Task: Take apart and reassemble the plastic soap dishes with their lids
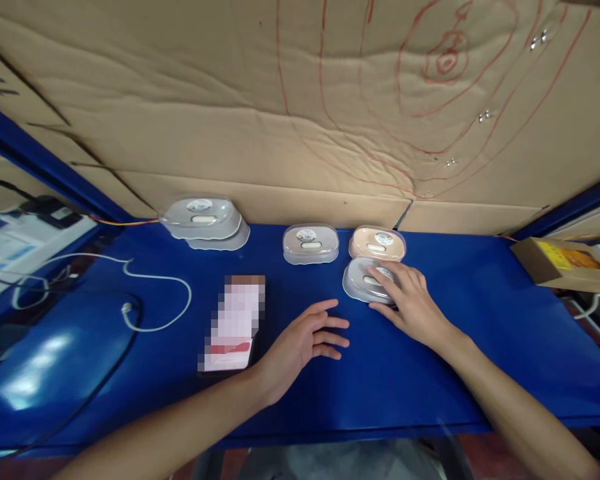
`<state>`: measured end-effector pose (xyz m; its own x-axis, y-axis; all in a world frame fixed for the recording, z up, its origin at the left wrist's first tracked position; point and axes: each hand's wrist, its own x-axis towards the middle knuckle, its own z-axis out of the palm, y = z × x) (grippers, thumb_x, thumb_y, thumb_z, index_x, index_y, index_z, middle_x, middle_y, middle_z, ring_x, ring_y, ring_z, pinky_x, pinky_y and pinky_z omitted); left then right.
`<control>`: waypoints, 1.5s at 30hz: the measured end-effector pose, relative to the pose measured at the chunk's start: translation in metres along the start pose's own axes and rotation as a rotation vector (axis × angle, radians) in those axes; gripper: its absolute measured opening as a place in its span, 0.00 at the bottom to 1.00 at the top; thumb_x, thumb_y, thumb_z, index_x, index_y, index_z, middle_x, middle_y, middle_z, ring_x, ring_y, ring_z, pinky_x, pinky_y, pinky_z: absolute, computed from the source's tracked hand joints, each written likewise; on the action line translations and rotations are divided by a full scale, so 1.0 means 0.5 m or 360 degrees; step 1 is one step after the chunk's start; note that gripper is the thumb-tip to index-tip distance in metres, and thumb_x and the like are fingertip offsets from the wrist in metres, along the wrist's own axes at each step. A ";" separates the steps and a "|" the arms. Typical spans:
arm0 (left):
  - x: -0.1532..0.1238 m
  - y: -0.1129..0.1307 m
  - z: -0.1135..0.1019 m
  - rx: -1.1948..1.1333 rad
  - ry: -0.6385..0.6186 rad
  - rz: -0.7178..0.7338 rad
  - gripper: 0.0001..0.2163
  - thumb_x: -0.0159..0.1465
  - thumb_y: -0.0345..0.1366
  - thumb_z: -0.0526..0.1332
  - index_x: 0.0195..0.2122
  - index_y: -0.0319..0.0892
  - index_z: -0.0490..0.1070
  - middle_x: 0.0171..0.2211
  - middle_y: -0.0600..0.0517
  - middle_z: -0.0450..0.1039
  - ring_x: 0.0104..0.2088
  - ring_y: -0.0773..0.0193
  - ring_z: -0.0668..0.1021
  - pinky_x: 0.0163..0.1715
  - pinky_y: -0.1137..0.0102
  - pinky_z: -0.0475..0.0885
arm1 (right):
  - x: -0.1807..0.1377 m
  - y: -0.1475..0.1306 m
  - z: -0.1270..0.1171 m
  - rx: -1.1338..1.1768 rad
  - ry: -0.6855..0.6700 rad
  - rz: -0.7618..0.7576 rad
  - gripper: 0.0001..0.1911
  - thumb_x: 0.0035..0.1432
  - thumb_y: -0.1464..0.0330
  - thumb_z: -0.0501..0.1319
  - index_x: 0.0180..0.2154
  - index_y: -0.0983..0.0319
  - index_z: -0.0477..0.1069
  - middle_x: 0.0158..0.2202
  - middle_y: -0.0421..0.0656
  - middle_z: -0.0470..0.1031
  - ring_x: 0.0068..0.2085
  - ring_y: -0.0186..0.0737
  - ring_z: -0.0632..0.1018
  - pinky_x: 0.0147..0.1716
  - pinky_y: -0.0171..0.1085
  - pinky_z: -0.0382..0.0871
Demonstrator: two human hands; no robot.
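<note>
My right hand (407, 300) is on a grey oval plastic box with a clear lid (356, 280), thumb at its near edge and fingers over its right side. Right behind that box sits a peach-coloured box (367, 241) of the same shape. My left hand (307, 340) hovers over the blue table with its fingers spread and nothing in it. Another grey box (311, 248) stands further left. Two more grey boxes (205, 217) are stacked at the back left. A phone with a blurred screen (235, 327) lies left of my left hand.
A white cable (167, 327) and a black cable (130, 333) run over the left of the blue table (300, 407). A cardboard wall with red lines (220, 147) rises behind it. At the right edge is an open cardboard box (535, 263).
</note>
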<state>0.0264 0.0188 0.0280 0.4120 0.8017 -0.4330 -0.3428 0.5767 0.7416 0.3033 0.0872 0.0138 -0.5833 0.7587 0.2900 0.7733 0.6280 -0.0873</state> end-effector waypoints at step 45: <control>-0.016 0.101 -0.049 -0.0043 -0.0153 0.0425 0.29 0.65 0.53 0.57 0.15 0.46 0.44 0.13 0.61 0.37 0.16 0.71 0.48 0.22 0.67 0.47 | -0.008 -0.014 -0.024 -0.0104 0.0167 0.0047 0.25 0.74 0.60 0.57 0.66 0.61 0.63 0.69 0.57 0.65 0.66 0.61 0.69 0.61 0.57 0.65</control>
<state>-0.0149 0.0456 0.0564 0.3817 0.9081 -0.1725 -0.4719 0.3519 0.8084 0.3032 0.0778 0.0244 -0.5334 0.7524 0.3864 0.8065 0.5902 -0.0360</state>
